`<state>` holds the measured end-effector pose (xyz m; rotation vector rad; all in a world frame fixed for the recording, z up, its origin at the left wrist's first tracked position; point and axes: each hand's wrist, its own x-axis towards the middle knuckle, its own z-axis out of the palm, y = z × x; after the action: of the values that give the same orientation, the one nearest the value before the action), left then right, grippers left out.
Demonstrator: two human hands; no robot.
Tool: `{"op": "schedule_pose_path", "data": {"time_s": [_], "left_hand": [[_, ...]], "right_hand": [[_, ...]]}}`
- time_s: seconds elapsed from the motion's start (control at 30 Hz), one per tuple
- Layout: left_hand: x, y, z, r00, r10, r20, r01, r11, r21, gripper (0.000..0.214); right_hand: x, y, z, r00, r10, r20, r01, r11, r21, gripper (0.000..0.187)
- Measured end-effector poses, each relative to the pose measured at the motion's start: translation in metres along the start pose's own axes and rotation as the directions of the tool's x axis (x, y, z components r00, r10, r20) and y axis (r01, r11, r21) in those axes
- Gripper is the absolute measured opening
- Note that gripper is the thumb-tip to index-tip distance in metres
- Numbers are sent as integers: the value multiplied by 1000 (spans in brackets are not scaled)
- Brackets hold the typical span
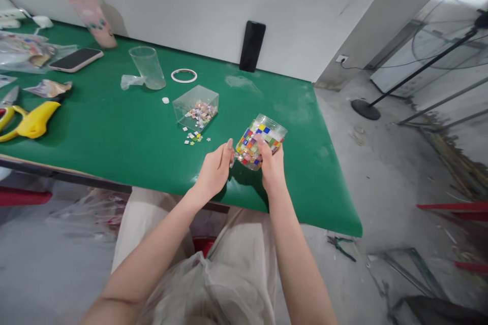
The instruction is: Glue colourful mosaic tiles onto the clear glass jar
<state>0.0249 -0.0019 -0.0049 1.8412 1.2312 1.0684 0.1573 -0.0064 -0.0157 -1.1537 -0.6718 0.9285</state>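
My right hand (271,165) is wrapped round a clear cup (261,137), its thumb on the near side. Small square mosaic tiles in blue, red, yellow, green and white cover much of the cup's side, and it is held tilted above the table. At the cup's left edge my left hand (216,168) has thumb and fingers pinched together. Whatever is between those fingertips is hidden. Left of the hands, a clear plastic box (196,104) lies with pale pink and white pieces in it. Several loose tiles and little stars (193,137) are scattered before it.
On the green table (114,137) stand an empty clear cup (148,67), a roll of tape (184,75) and a pink drink cup (91,18). Yellow-handled scissors (34,122) lie left. A black phone (252,45) leans on the wall. Pliers (341,247) are beyond the table's near right corner.
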Motion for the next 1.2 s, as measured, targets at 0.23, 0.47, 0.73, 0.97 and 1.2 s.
{"op": "schedule_pose_path", "data": {"time_s": [0.23, 0.47, 0.73, 0.97, 1.2], "left_hand": [[-2, -2, 1, 1000, 15, 1, -16, 998, 65, 37], [-3, 0, 2, 998, 64, -23, -59, 985, 162, 34], [-4, 1, 2, 998, 67, -8, -64, 979, 192, 32], [-3, 3, 3, 997, 71, -3, -69, 971, 229, 29], [-3, 1, 3, 999, -12, -50, 3, 983, -182, 40]], "right_hand": [[-2, -1, 0, 999, 35, 35, -36, 999, 23, 53], [-2, 0, 0, 998, 31, 49, -33, 999, 41, 49], [-2, 0, 0, 999, 17, 50, -18, 1000, 20, 46], [-3, -1, 0, 998, 38, 50, -39, 999, 16, 46], [-2, -6, 1, 989, 123, 85, -131, 986, 100, 50]]}}
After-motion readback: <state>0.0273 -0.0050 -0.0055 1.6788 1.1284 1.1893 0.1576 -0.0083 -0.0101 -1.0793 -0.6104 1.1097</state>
